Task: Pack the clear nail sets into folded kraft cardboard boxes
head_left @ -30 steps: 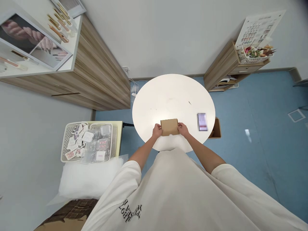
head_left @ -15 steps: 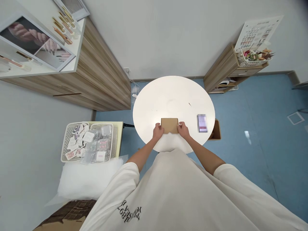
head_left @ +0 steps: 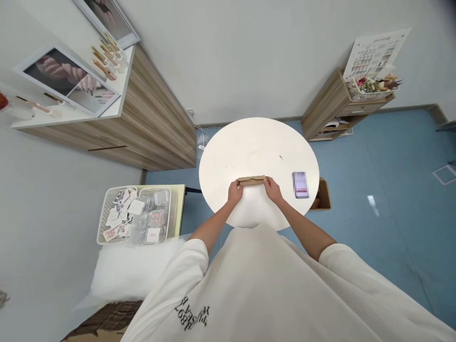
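A small flat brown cardboard box (head_left: 252, 180) is held over the near half of a round white table (head_left: 249, 142). It is tilted so that a narrow side faces me. My left hand (head_left: 235, 191) grips its left end, and my right hand (head_left: 272, 189) grips its right end. Fingers of both hands are closed around the corners; some fingertips are hidden behind the box. To the right of my right hand lies a phone (head_left: 300, 185) with a blurred screen.
On the left, a side table (head_left: 180, 209) bears a white basket (head_left: 107, 209) of cards and a second basket (head_left: 173, 213) of clear plastic cases. White wrapping sheets (head_left: 131, 270) lie nearer me. Wooden cabinets (head_left: 156, 114) stand left and right. A brown bin (head_left: 323, 194) sits beside the table.
The box was lying with its broad face up; now it is tipped, showing a narrow side. Both hands still hold its ends. The view has shifted slightly.
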A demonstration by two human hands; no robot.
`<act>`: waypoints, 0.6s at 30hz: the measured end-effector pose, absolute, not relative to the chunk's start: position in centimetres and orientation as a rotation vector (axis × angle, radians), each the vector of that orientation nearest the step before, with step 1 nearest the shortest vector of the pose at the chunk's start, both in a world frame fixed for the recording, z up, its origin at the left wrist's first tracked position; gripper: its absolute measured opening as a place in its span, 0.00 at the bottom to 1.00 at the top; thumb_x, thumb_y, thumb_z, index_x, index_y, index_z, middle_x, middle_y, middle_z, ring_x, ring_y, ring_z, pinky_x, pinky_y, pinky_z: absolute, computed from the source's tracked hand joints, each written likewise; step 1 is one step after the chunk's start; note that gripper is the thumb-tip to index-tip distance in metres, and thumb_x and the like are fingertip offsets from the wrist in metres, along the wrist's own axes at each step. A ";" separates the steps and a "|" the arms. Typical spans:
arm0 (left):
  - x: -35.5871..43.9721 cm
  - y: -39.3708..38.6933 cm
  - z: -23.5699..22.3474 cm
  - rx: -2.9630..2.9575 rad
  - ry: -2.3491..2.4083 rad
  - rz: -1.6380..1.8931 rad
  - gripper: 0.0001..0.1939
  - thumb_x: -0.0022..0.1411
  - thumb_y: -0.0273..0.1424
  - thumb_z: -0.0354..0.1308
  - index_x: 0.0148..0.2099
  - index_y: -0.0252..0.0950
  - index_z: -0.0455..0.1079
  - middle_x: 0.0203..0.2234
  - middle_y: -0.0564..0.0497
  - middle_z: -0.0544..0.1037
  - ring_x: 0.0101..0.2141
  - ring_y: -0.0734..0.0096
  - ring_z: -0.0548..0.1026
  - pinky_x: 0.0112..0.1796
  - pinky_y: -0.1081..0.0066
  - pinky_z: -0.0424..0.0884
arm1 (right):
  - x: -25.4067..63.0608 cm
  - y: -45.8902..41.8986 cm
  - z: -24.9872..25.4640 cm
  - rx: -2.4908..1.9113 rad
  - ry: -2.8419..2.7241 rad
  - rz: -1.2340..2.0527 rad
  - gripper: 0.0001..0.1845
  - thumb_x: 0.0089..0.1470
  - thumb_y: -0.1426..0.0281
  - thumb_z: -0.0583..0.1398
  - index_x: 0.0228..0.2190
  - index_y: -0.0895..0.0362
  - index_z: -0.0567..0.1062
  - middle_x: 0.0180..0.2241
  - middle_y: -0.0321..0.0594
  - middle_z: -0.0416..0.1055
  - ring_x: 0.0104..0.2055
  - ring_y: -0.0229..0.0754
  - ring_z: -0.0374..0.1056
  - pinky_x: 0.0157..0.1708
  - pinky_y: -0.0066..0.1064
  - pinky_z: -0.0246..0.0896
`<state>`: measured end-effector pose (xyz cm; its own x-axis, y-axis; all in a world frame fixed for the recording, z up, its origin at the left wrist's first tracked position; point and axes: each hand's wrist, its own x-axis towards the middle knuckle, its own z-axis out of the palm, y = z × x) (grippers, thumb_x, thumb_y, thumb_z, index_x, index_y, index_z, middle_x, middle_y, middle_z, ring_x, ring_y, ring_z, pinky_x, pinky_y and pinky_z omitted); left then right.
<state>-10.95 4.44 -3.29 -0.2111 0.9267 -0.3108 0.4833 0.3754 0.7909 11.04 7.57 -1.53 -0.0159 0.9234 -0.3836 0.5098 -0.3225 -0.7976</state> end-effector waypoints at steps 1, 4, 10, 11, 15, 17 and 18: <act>-10.9 4.5 -3.4 1.243 1.864 0.698 0.15 0.69 0.29 0.52 0.55 0.35 0.71 0.47 0.41 0.76 0.48 0.59 0.75 0.50 0.63 0.69 | 11.0 7.5 -1.7 -1.824 -1.510 1.279 0.25 0.63 0.57 0.53 0.58 0.51 0.68 0.55 0.44 0.73 0.51 0.47 0.70 0.49 0.38 0.66; -10.7 4.7 -3.5 1.288 1.943 0.703 0.15 0.69 0.29 0.51 0.55 0.36 0.71 0.46 0.42 0.74 0.48 0.59 0.74 0.50 0.63 0.69 | 10.8 7.5 -1.9 -1.800 -1.608 1.219 0.24 0.60 0.64 0.54 0.58 0.51 0.69 0.53 0.43 0.74 0.49 0.46 0.71 0.46 0.37 0.67; -10.7 5.2 -2.5 1.392 2.001 0.653 0.11 0.67 0.24 0.52 0.47 0.37 0.72 0.42 0.44 0.73 0.44 0.61 0.74 0.45 0.65 0.70 | 10.8 7.8 -1.5 -1.779 -1.760 1.081 0.20 0.60 0.70 0.52 0.51 0.51 0.73 0.46 0.42 0.77 0.46 0.47 0.72 0.43 0.36 0.65; -10.8 5.3 -2.4 1.409 2.006 0.635 0.10 0.67 0.24 0.52 0.46 0.37 0.72 0.41 0.45 0.73 0.43 0.61 0.74 0.45 0.65 0.70 | 10.8 7.8 -1.3 -1.779 -1.781 1.064 0.19 0.60 0.70 0.52 0.50 0.51 0.73 0.45 0.42 0.77 0.45 0.47 0.72 0.42 0.35 0.65; -11.2 5.3 -2.2 1.509 1.977 0.592 0.11 0.69 0.25 0.51 0.50 0.38 0.71 0.41 0.46 0.74 0.42 0.63 0.74 0.43 0.66 0.70 | 11.0 8.1 -1.2 -1.835 -1.852 0.995 0.18 0.63 0.67 0.49 0.47 0.52 0.75 0.40 0.43 0.78 0.37 0.47 0.71 0.38 0.35 0.63; -11.5 5.2 -2.1 1.590 1.956 0.569 0.13 0.69 0.26 0.51 0.54 0.38 0.70 0.42 0.46 0.74 0.42 0.63 0.74 0.43 0.66 0.70 | 11.1 8.2 -1.3 -1.857 -1.892 0.972 0.19 0.64 0.66 0.48 0.48 0.52 0.75 0.39 0.43 0.78 0.35 0.47 0.70 0.37 0.35 0.62; -11.7 5.2 -2.1 1.628 1.953 0.551 0.14 0.70 0.25 0.50 0.55 0.38 0.69 0.42 0.46 0.74 0.42 0.63 0.74 0.43 0.66 0.70 | 11.1 8.3 -1.3 -1.859 -1.913 0.964 0.19 0.64 0.67 0.48 0.49 0.52 0.75 0.39 0.43 0.78 0.35 0.47 0.71 0.37 0.35 0.62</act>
